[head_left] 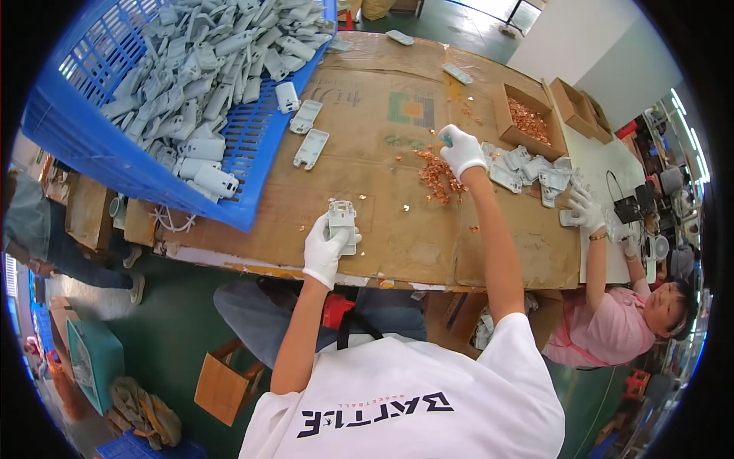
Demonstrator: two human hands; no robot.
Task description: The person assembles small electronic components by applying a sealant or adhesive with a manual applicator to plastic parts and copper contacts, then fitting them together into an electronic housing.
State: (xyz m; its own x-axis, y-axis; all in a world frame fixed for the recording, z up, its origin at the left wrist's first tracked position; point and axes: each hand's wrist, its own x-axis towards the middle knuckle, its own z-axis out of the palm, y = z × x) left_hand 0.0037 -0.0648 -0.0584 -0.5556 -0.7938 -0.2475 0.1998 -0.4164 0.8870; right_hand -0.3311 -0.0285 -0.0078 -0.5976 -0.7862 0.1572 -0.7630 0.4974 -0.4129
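My left hand (pixel 325 252), in a white glove, grips a pale grey plastic housing (pixel 342 218) near the front edge of the table. The housing's hollow side faces up. My right hand (pixel 462 153), also gloved, is over the far side of a loose pile of small copper-coloured metal pieces (pixel 440 177). Its fingers are closed, and a small teal bit shows at the fingertips; what it is, I cannot make out. Two more grey housings (pixel 311 149) lie apart on the cardboard table cover (pixel 367 168), beside the basket.
A blue plastic basket (pixel 252 180) heaped with grey housings stands at the left. At the right are a cardboard box (pixel 562 141) of copper pieces and a cluster of housings (pixel 524 168). A co-worker's gloved hand (pixel 587 208) reaches in there. A wooden stool (pixel 223 386) stands behind left.
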